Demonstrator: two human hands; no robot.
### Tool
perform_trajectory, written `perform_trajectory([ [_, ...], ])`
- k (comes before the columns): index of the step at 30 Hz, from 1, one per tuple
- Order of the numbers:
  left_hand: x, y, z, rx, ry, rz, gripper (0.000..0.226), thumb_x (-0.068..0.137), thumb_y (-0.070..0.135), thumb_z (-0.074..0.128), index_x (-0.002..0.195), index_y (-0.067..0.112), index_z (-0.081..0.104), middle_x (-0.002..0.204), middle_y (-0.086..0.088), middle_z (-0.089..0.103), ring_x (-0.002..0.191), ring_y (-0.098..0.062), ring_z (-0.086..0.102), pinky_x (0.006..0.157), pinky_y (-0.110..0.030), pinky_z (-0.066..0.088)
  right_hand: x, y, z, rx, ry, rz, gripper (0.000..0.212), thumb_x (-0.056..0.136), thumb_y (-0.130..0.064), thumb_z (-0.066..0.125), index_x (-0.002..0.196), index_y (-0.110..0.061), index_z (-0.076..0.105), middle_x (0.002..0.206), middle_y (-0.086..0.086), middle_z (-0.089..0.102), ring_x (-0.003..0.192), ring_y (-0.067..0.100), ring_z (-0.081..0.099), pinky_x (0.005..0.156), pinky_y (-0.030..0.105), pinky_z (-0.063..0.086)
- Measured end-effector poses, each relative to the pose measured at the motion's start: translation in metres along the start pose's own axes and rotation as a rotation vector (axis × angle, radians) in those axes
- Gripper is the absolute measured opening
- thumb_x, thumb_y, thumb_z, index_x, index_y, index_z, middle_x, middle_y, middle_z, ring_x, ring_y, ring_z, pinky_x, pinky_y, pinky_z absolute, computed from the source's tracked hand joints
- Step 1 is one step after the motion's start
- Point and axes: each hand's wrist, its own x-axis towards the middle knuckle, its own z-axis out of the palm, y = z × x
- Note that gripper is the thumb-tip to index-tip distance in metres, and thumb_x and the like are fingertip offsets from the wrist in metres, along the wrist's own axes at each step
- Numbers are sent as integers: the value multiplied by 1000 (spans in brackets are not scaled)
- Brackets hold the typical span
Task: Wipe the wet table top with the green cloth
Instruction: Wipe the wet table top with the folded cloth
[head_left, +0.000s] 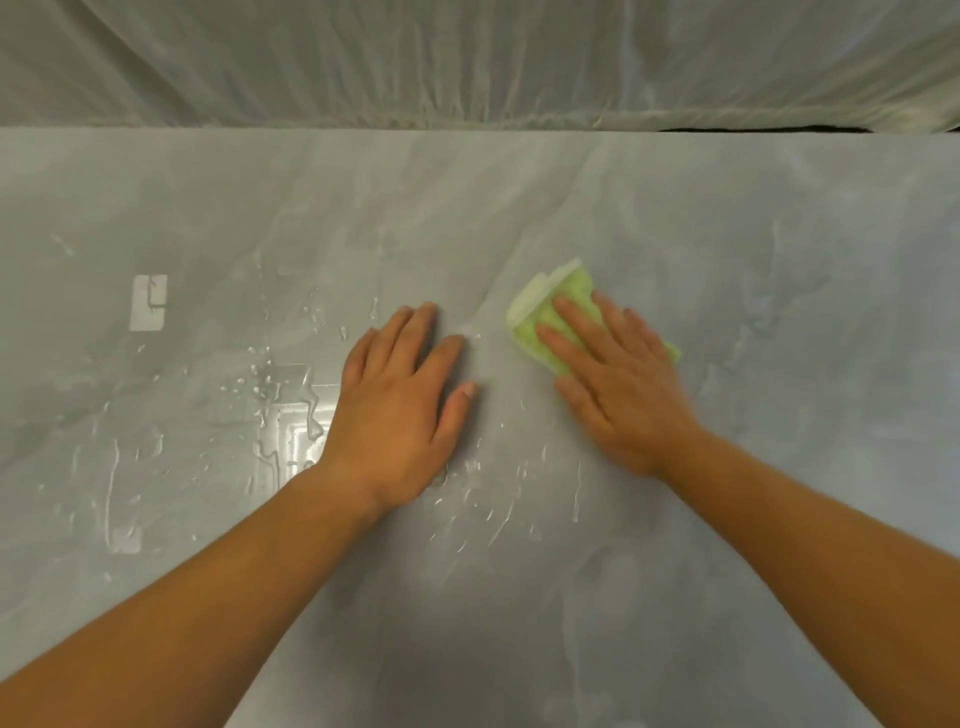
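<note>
A folded light-green cloth (550, 317) lies flat on the grey, marble-patterned bench (779, 312). The right hand (618, 384) presses on it with fingers spread and flat, not clenched around it. Just left of the cloth, the left hand (405, 395) rests palm-down and released on the bare bench. Water droplets and streaks (270, 395) glisten further left of the cloth and nearer the person.

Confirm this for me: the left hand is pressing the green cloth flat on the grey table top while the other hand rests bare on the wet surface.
Not quite: the hands are swapped. The head view shows the right hand pressing the green cloth flat on the grey table top, while the left hand rests bare on the wet surface, beside the water droplets.
</note>
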Motion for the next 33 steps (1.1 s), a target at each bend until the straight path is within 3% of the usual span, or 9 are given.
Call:
perform_trajectory([
  [4, -30, 6, 7, 49, -55, 9, 56, 98, 51, 24, 143, 24, 43, 162, -11, 22, 150, -29, 12, 120, -43, 5, -4, -31, 9, 73, 84, 297, 60, 101, -53, 12, 157, -34, 22, 168, -7, 9, 155, 26, 1, 124, 47, 2],
  [9, -58, 14, 20, 70, -87, 12, 57, 99, 51, 27, 145, 20, 41, 162, -13, 22, 150, -31, 14, 121, -46, 11, -69, -38, 20, 12, -21, 25, 58, 103, -52, 16, 157, -32, 26, 167, -8, 11, 155, 26, 7, 123, 50, 13],
  [13, -74, 18, 28, 67, -80, 29, 55, 101, 49, 29, 146, 21, 39, 162, -12, 21, 151, -29, 11, 122, -45, 9, -44, -5, 15, 40, 61, 258, 58, 100, -52, 18, 156, -35, 25, 167, -6, 14, 154, 28, 9, 123, 50, 10],
  [16, -85, 18, 31, 60, -53, -14, 53, 101, 49, 31, 146, 22, 38, 163, -11, 20, 151, -27, 10, 121, -41, 4, -56, -29, 23, 56, 102, 356, 62, 100, -54, 18, 157, -31, 24, 168, -1, 13, 153, 34, 8, 123, 51, 9],
  [20, -103, 27, 34, 51, -36, -87, 53, 100, 49, 32, 146, 23, 39, 161, -11, 23, 150, -28, 13, 121, -43, 7, -139, -92, 45, 6, 28, 179, 61, 103, -51, 22, 158, -26, 21, 168, 0, 9, 154, 34, 3, 122, 55, 13],
  [23, -120, 33, 39, 58, -28, -107, 56, 98, 49, 31, 146, 21, 39, 160, -12, 25, 150, -30, 15, 120, -45, 9, -150, -82, 47, -7, -8, 58, 58, 104, -50, 21, 157, -28, 24, 168, -3, 13, 155, 30, 5, 122, 55, 16],
  [29, -134, 25, 44, 77, -20, -182, 62, 97, 52, 25, 148, 19, 39, 162, -10, 24, 151, -28, 14, 121, -49, 10, -139, -85, 46, 32, 81, 259, 59, 103, -48, 23, 157, -25, 26, 168, 1, 14, 154, 34, 5, 122, 56, 12],
  [33, -133, 24, 43, 71, -33, -192, 65, 95, 54, 23, 149, 20, 39, 163, -8, 22, 151, -28, 14, 121, -48, 10, -198, -124, 61, 11, -8, 84, 61, 103, -50, 25, 158, -24, 22, 168, 1, 10, 154, 34, 1, 122, 58, 15],
])
